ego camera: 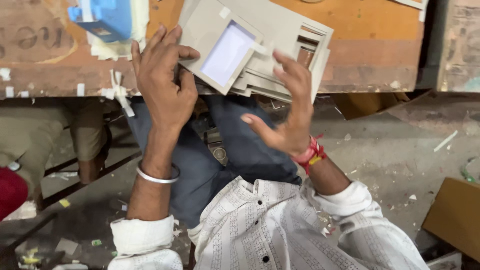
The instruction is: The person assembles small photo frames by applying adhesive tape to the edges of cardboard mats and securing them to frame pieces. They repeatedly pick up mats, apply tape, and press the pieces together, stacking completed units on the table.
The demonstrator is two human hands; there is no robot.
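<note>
Near: white patterned shirt (280, 225), sleeves rolled, dark blue trousers (235, 150) over littered concrete floor (395, 150). Silver bangle (157, 176) on left wrist, red thread band (312, 152) on right wrist. Right hand (287, 112) open, fingers spread and curled, blurred, holding nothing, just near the card stack's edge. Left hand (165, 82) palm down, fingers extended, pressing on the left edge of the stack of grey card frames (260, 47); top frame shows a pale window. Stack overhangs the near edge of the worn orange table (370, 45). Far left: blue tape dispenser (102, 17) on table.
</note>
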